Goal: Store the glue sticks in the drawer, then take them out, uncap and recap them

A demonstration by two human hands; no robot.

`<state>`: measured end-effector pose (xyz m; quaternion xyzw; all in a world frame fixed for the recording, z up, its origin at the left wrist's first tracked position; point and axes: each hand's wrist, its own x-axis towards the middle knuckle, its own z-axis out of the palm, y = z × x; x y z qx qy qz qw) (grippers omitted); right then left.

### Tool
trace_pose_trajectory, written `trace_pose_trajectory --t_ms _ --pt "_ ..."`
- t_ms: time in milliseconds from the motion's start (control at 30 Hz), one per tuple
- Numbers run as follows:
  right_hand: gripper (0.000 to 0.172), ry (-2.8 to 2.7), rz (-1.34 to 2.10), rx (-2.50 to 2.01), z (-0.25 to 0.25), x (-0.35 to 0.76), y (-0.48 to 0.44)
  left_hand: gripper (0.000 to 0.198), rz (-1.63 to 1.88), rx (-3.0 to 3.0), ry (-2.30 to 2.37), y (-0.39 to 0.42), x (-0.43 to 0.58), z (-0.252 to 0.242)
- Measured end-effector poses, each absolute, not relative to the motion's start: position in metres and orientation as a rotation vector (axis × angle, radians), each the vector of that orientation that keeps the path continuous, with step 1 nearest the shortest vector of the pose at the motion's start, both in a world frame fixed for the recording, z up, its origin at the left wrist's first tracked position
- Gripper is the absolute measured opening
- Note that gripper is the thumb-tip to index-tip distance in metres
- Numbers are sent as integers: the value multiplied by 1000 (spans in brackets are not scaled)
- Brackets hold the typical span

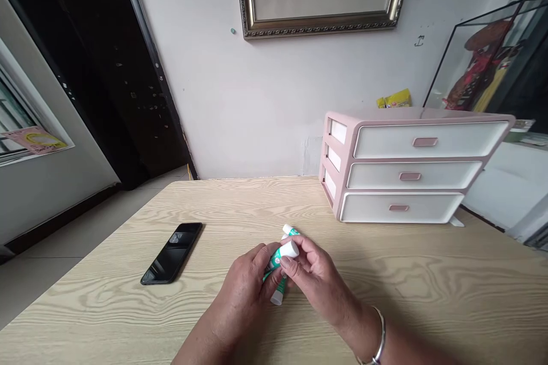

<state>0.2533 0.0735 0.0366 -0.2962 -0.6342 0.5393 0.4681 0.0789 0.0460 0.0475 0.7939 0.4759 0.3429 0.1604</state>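
The left hand (242, 293) and right hand (319, 279) close their fingers around a small white-and-green squeeze tube (276, 260), its long axis slanting far-right, its capped end nearer the right hand.

Those plastic tubes (282, 254) look smooth and glossy, the counter (419, 291) is matt wood-grain laminate, the drawer unit (428, 142) is smooth plastic, and the phone (171, 254) is shiny glass.

A light wood-grain table (428, 291) carries a black smartphone (171, 253) and a pink-and-white three-drawer organizer (411, 174).
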Motion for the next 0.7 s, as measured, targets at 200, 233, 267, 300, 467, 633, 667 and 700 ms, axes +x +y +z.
trace_pose_trajectory --t_ms 200,233,267,300,467,633,667,700 --pt "26 -1817 927 -923 37 259 77 28 810 2401 1435 47 81 41" --pt "25 -1859 856 -954 37 259 77 28 793 2402 1418 47 83 42" --pt "23 -1888 807 -975 37 259 77 28 780 2393 1401 46 84 43" --pt "21 -1902 785 -983 36 259 77 28 775 2372 1386 45 86 44" --pt "18 -1913 786 -931 38 263 75 28 802 2179 1228 39 87 49" --pt "22 -1926 795 -881 38 262 71 35 809 2023 1076 36 86 54" --pt "23 -1931 783 -868 37 261 70 36 805 1994 1047 36 86 56" --pt "24 -1945 769 -851 36 262 70 37 804 1966 1018 35 86 58"
